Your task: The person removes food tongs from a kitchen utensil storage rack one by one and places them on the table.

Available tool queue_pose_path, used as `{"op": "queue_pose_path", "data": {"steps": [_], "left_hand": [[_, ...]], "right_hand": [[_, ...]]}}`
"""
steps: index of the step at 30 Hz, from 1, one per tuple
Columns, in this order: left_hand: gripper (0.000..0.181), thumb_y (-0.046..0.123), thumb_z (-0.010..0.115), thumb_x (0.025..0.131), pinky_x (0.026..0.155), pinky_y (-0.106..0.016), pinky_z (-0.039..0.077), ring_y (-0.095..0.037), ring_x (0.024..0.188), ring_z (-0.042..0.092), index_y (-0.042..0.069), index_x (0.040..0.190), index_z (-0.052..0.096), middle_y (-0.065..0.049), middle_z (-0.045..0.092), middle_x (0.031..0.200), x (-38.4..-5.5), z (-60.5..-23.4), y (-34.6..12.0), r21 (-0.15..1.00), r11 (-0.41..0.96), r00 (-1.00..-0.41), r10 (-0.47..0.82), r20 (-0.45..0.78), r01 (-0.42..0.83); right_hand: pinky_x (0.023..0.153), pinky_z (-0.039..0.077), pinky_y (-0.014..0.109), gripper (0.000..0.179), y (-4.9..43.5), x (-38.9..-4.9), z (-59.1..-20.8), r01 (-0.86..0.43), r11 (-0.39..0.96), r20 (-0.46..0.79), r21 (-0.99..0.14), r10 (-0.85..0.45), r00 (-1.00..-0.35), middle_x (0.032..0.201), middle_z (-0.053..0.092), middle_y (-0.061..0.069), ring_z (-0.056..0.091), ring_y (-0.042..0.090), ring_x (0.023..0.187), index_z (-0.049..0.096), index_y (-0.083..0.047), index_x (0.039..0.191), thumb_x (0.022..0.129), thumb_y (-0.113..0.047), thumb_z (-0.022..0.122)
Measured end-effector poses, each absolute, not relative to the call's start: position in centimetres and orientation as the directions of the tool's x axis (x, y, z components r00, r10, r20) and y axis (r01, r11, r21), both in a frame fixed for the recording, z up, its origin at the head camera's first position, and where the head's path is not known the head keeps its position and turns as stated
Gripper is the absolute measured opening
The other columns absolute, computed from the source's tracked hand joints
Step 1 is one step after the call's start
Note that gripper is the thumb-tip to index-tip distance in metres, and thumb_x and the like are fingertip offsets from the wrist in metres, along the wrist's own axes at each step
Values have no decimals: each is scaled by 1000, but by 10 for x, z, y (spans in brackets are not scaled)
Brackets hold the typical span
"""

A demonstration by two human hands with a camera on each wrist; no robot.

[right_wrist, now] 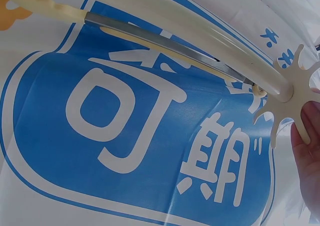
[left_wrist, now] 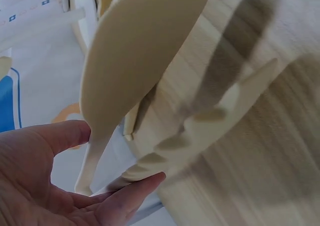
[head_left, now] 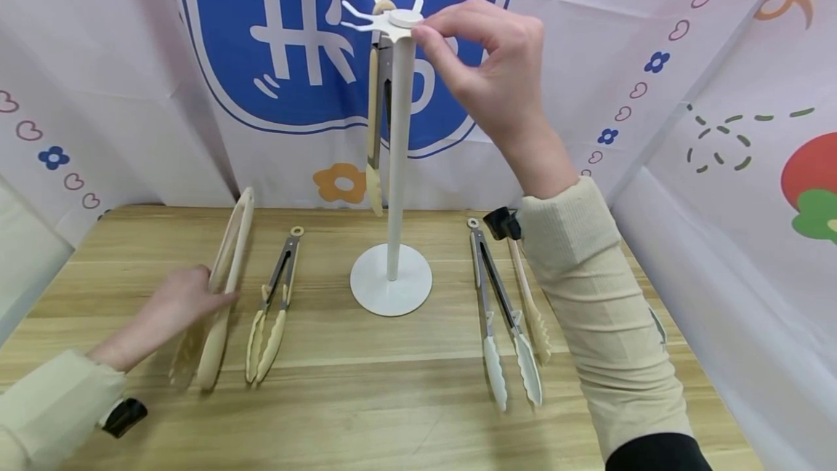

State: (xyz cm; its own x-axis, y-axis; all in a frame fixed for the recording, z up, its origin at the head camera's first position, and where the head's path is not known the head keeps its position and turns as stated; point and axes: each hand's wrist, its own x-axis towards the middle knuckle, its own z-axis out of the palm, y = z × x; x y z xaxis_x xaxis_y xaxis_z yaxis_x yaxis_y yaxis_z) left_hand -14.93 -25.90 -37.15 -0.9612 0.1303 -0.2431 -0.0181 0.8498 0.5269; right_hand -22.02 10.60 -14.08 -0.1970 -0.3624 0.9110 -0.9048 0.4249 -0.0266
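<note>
A white stand [head_left: 399, 158] with a hooked top rises from a round base. My right hand [head_left: 493, 57] pinches one of its top hooks [right_wrist: 280, 110] between thumb and finger. Metal-and-cream tongs [head_left: 373, 107] hang from a hook at the back of the stand. At the left, my left hand [head_left: 173, 307] holds cream plastic tongs [left_wrist: 135, 50], its thumb at one arm and its fingers at the other. These tongs have one broad, smooth arm and one toothed arm, which stand apart. Beside them lie metal tongs with cream tips [head_left: 271, 347].
Right of the stand, metal tongs with white tips [head_left: 495, 376] lie on the wooden table [head_left: 392, 413]. A cream utensil with a toothed end [head_left: 538, 329] lies beside them, partly behind my right sleeve. A printed cloth [head_left: 294, 166] hangs behind the table.
</note>
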Motion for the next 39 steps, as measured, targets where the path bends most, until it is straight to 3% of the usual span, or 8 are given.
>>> {"op": "queue_pose_path", "data": {"steps": [12,19,26,39], "left_hand": [[29,22,62,82,43,-28,48,-17,50,49,-3,74,50,-8,50,62,-147,-386,-263,509,861,-950,156,-269,-3],[28,22,63,81,40,-28,47,-16,47,48,0,70,50,-6,49,59,-147,-389,-262,511,860,-948,165,-271,4],[27,21,64,80,40,-28,46,-16,47,48,0,70,49,-6,49,60,-147,-390,-262,509,861,-945,175,-277,10],[25,20,63,77,41,-28,44,-14,48,45,1,69,49,-4,47,57,-147,-392,-260,502,864,-941,201,-272,39]], "right_hand": [[77,47,19,19,107,-221,-141,-902,432,914,-22,-357,-194,84,69,14,64,19,82,70,5,84,87,-11,60],[79,46,19,17,107,-219,-141,-897,435,907,-78,-342,-244,86,69,12,64,17,84,71,3,85,86,-12,62],[77,47,19,19,106,-221,-141,-900,436,915,-20,-354,-192,84,69,14,64,18,82,70,4,84,87,-12,60],[77,47,19,19,106,-221,-141,-903,429,915,-8,-362,-180,84,69,14,64,19,81,70,5,84,87,-11,60]]}}
